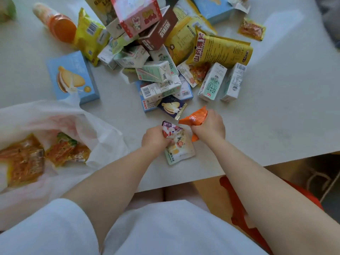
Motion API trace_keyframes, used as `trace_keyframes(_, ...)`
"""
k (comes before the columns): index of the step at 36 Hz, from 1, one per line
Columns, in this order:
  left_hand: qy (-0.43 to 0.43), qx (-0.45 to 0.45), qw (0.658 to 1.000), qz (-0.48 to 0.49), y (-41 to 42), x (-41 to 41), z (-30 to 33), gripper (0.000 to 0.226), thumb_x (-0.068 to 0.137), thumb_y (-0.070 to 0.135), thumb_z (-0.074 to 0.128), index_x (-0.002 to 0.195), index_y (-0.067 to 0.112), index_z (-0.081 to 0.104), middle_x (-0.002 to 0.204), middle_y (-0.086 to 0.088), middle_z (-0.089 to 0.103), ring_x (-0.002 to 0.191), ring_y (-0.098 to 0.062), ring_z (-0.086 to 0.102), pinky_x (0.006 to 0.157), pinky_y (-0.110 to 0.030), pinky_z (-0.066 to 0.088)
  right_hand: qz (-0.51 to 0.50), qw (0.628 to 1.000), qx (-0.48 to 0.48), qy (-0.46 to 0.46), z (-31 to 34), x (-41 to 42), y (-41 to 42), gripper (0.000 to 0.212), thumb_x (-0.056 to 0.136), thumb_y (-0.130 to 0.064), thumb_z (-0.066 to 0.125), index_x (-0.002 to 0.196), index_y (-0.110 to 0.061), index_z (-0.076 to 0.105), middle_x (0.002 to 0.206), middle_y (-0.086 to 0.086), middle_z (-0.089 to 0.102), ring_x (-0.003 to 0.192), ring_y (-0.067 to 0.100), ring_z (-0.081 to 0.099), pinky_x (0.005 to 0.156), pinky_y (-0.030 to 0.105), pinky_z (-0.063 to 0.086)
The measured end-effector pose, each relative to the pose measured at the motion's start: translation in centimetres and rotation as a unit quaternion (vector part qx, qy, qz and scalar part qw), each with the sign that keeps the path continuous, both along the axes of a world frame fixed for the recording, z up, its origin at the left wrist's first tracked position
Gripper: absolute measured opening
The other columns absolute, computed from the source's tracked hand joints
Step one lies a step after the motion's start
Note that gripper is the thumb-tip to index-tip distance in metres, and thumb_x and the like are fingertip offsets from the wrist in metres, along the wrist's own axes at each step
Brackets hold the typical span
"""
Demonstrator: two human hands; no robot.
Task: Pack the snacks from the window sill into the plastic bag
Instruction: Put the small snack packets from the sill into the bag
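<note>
Left hand [156, 139] curled, grip closed; right hand [210, 127] likewise.

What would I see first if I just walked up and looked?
First, the big heap of snacks spilling over the far middle of the white sill. Nearer, the left hand grips a colourful snack packet while the right hand grips an orange packet. At the left, a white plastic bag lies open with orange packets inside.

white shirt [165, 227]; red stool [239, 214] under sill edge.
</note>
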State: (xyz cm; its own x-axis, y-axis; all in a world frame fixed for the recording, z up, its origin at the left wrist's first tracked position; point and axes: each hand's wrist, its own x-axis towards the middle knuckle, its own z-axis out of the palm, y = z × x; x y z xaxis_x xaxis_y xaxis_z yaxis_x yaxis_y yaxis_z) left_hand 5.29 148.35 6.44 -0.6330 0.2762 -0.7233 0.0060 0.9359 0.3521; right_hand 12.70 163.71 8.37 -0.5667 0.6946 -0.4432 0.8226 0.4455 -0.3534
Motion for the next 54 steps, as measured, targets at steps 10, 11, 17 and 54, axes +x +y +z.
trace_keyframes(10,0.089,0.000,0.996,0.019,-5.1,-7.1,2.9,0.021,0.080,0.034,0.073,0.091,0.018,0.065,0.087,-0.001,0.061,0.081,-0.022,0.057,0.067,-0.029,0.042,0.222,0.975,0.001,0.004,2.2,-5.4,-2.8,0.084,0.071,-0.055,0.069,0.137,-0.012,0.039,0.146,0.009,0.027,0.135,0.028,0.021,0.112,0.037,0.021)
trace_keyframes(11,0.104,-0.002,0.994,0.018,-5.6,-7.8,3.0,0.024,0.079,0.035,0.073,0.092,0.017,0.065,0.088,-0.002,0.059,0.081,-0.022,0.055,0.067,-0.030,0.040,0.216,0.976,-0.018,-0.011,2.2,-6.3,-3.1,0.085,0.069,-0.056,0.069,0.137,-0.015,0.039,0.147,0.009,0.025,0.136,0.029,0.020,0.111,0.038,0.022)
trace_keyframes(17,0.129,0.009,0.991,0.023,-8.1,-10.3,3.0,0.028,0.081,0.038,0.071,0.100,0.017,0.067,0.094,-0.001,0.055,0.088,-0.022,0.056,0.076,-0.036,0.046,0.212,0.974,-0.021,-0.074,1.0,-9.8,-4.7,0.086,0.066,-0.055,0.073,0.136,-0.022,0.036,0.151,0.013,0.015,0.137,0.037,0.015,0.109,0.046,0.027)
trace_keyframes(54,0.191,0.077,0.968,-0.141,2.2,-10.1,4.5,0.036,0.085,0.031,0.066,0.117,0.016,0.059,0.137,-0.001,0.043,0.116,-0.027,0.050,0.088,-0.033,0.045,0.175,0.982,-0.069,-0.005,3.7,-8.6,5.0,0.082,0.069,-0.030,0.079,0.137,-0.022,0.035,0.130,0.003,0.049,0.113,0.025,0.052,0.087,0.036,0.046)
